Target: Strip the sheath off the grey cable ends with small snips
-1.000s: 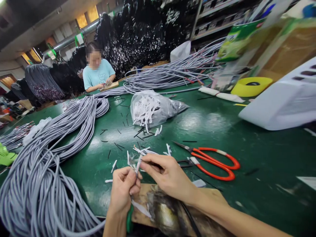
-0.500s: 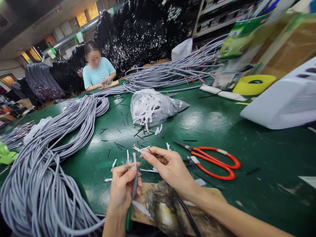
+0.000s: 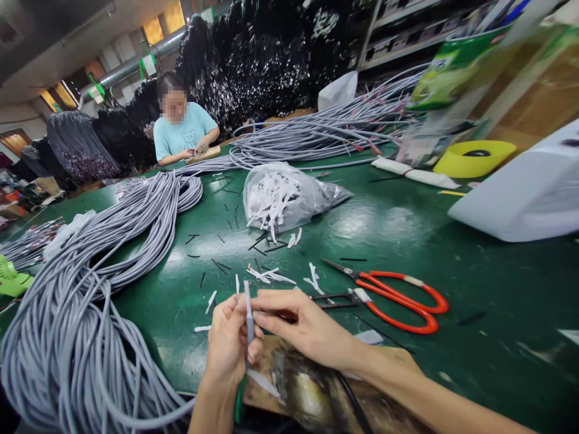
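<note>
My left hand [image 3: 233,337] is closed around a grey cable [image 3: 250,331], whose end stands upright between thumb and fingers. A paler, whitish section [image 3: 247,298] shows at its tip. From the other side my right hand [image 3: 298,322] has its thumb and fingers pinched against the cable just below that tip. Scraps of white wrapping [image 3: 271,275] lie on the table beyond the fingers. Below the hands is a wooden board [image 3: 257,395] with a dark, worn plastic-wrapped piece [image 3: 307,392] on it. A loose white strip [image 3: 263,382] hangs near the board.
Orange-handled scissors [image 3: 398,295] lie open to the right on the green table [image 3: 375,241]. A plastic bag of white scraps [image 3: 280,199] sits ahead. Coiled grey cables [image 3: 90,301] fill the left side. A co-worker [image 3: 185,126] sits across, near more cables [image 3: 307,138].
My right hand has come down and left to the cable end, leaving white scraps on the table. My left hand keeps its hold on the cable. The view has shifted slightly.
</note>
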Demonstrator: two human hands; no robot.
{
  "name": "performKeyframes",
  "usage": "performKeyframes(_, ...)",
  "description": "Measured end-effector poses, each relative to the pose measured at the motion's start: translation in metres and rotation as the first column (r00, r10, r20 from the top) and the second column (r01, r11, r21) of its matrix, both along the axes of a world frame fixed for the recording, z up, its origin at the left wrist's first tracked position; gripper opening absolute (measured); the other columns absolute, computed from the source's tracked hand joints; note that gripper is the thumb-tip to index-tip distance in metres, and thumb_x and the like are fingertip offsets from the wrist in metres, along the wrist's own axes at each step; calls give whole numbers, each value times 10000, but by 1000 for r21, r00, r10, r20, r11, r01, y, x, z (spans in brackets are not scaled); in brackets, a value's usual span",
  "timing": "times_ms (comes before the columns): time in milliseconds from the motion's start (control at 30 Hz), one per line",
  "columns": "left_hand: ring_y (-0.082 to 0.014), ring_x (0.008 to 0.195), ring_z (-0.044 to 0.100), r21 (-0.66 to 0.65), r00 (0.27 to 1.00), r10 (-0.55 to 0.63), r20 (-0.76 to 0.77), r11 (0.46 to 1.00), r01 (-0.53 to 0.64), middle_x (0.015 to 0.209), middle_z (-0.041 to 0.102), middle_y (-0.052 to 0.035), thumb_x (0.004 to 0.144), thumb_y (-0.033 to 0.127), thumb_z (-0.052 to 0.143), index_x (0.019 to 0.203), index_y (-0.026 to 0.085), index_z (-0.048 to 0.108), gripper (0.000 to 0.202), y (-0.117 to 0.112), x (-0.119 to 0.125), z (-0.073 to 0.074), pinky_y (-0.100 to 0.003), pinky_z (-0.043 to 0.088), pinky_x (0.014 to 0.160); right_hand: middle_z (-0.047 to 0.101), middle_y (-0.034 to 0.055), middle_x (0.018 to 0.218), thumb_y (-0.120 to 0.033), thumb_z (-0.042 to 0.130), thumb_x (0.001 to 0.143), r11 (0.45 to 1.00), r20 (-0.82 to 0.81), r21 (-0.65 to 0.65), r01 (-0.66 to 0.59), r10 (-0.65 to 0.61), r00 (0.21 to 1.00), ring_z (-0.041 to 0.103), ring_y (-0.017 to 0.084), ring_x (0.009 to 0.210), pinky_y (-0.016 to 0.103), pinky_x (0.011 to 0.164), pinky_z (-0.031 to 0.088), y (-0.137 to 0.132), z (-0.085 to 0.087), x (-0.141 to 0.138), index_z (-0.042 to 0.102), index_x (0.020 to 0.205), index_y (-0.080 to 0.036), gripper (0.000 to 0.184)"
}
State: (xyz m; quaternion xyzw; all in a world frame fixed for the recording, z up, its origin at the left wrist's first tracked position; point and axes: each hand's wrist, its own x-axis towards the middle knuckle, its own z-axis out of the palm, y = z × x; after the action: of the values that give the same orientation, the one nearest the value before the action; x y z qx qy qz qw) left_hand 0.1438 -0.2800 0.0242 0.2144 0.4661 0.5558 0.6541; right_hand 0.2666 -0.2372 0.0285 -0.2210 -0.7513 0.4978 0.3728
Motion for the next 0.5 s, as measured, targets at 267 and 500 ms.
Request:
performKeyframes(267,-106,521,556,238,853,266,-450,956,-173,595,627,-5,540,280,793,760,151,623,306,-12,-1,-1,-183,441,499,579,39,690,-82,433,819,899,32,339,278,-306,951,538,138,632,229,548,429,-3,-6,2,607,767,-154,195)
performKeyframes(500,-12,357,241,280,881,93,-464,959,46,460,438,24,673,499,667,588,80,660,428,-9,-10,0,-164,177,347,590,43,704,-88,432,828,885,29,368,284,-316,948,548,141,641,234,563,454,-4,-6,3,618,785,-159,203)
